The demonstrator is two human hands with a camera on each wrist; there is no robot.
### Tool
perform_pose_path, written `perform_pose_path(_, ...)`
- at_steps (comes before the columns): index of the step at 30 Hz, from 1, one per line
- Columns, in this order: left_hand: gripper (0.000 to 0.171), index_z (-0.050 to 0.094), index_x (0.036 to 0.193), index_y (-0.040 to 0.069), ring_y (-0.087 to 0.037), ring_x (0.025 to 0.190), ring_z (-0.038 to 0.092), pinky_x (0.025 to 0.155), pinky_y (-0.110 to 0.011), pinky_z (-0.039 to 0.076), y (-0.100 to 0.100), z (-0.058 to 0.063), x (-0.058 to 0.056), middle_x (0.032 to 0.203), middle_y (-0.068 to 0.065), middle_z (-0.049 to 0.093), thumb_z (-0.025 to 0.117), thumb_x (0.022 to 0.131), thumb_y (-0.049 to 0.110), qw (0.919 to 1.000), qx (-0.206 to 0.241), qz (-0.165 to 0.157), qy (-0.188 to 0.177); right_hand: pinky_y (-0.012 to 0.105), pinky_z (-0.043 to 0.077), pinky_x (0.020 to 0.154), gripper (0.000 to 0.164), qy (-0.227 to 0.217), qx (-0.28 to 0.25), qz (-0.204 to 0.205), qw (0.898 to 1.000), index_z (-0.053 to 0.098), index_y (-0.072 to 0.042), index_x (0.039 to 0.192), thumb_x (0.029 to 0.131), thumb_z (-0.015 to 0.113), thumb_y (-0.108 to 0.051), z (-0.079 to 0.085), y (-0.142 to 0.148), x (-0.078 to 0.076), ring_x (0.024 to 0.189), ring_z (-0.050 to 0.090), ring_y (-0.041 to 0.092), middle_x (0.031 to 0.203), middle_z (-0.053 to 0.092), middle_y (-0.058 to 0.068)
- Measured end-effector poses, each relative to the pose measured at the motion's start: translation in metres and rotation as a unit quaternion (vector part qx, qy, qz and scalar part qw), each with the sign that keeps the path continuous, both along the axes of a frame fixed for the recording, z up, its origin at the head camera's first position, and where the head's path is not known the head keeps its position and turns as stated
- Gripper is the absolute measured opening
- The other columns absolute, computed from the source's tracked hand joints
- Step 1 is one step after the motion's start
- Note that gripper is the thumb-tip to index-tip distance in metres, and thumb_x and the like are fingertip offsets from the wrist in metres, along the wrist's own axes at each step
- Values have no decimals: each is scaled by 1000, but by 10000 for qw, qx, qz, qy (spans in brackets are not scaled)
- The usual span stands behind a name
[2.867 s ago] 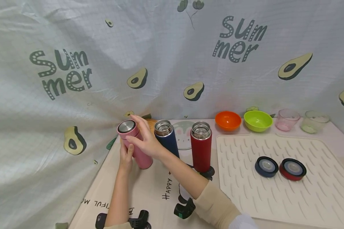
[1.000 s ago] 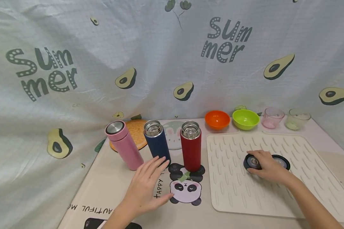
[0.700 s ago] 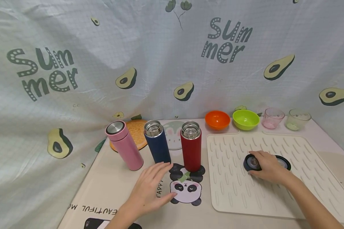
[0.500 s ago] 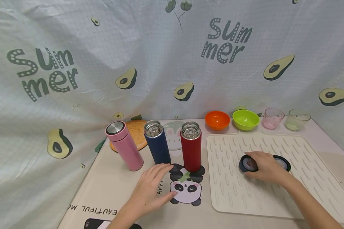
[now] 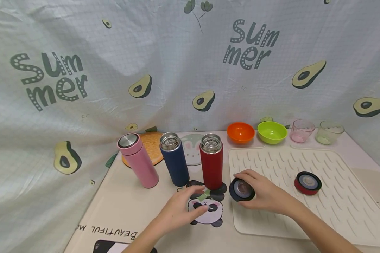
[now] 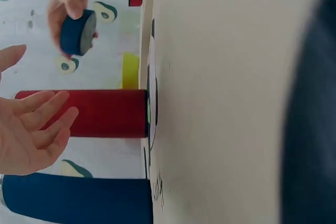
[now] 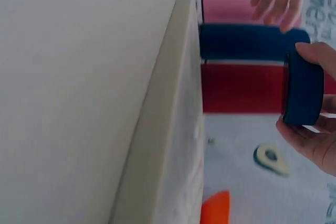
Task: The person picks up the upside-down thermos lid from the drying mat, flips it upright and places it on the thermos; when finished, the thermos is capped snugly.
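We get soft, even brightness in the head view, glinting on the blue bottle's rim (image 5: pixel 171 147) beyond the left hand (image 5: pixel 183 209). Both wrist views look dimmer to us; opposite that hand, a dark shape (image 6: pixel 315 129) blurs.

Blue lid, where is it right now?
In the head view, the blue lid is gripped in the right hand, right of the red bottle, overlapping the left edge of the mat; both wrist views show it raised.

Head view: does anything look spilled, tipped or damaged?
Nothing stands out. The pink bottle, blue bottle and red bottle stand upright. The last two lack lids; the right hand holds a blue lid, and a red lid lies on the mat.
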State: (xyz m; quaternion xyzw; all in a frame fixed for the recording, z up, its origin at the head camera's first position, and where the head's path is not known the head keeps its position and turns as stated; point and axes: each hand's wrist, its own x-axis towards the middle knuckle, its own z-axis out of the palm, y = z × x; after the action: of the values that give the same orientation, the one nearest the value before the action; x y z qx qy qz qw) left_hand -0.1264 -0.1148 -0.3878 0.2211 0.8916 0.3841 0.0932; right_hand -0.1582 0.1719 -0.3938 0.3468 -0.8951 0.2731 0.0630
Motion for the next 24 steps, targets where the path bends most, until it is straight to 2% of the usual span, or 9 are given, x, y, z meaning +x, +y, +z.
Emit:
perform_pose_path(4, 47, 50, 128, 14, -19, 109, 54, 90, -41, 44, 10, 0, -2, 116, -2, 61, 56, 89, 40, 9930, 746, -504, -762, 28, 47, 85, 67, -107, -124, 545, 9984, 49, -13, 127, 69, 79, -28, 6, -22, 7, 103, 50, 8, 119, 47, -5)
perform_pose_path(7, 46, 51, 126, 8, -14, 102, 58, 86, -32, 46, 16, -2, -3, 110, -1, 63, 56, 90, 36, 9851, 1137, -708, -1079, 27, 46, 86, 68, 62, -278, 925, 9953, 47, -12, 127, 68, 80, -25, 7, -33, 11, 106, 49, 9, 120, 47, -2)
perform_pose_path(10, 47, 53, 124, 6, -8, 96, 58, 83, -25, 46, 19, -4, -4, 105, 2, 64, 57, 89, 37, 9812, 1336, -619, -1248, 26, 46, 87, 68, 254, -503, 1182, 9914, 47, -11, 126, 69, 80, -25, 8, -42, 14, 106, 48, 10, 120, 47, -1)
perform_pose_path(15, 54, 50, 127, 5, -12, 101, 58, 83, -26, 48, 22, -7, -5, 114, -2, 60, 57, 88, 42, 9745, 1592, -500, -1500, 26, 46, 87, 67, 535, -751, 1454, 9851, 47, -5, 124, 70, 79, -29, 7, -54, 18, 106, 47, 12, 120, 47, 2)
perform_pose_path(18, 54, 49, 128, 3, -15, 102, 59, 82, -27, 48, 24, -8, -5, 115, -4, 60, 58, 88, 38, 9709, 1756, -426, -1570, 25, 46, 87, 68, 616, -806, 1478, 9838, 47, -5, 125, 70, 79, -29, 5, -58, 19, 108, 46, 14, 121, 46, 2)
perform_pose_path(24, 45, 53, 120, 0, -16, 97, 61, 80, -28, 50, 23, -8, -4, 108, -6, 62, 61, 87, 29, 9672, 1968, -167, -1594, 26, 45, 88, 71, 740, -986, 1391, 9826, 46, -6, 127, 68, 81, -27, 2, -63, 21, 110, 45, 14, 123, 45, 1)
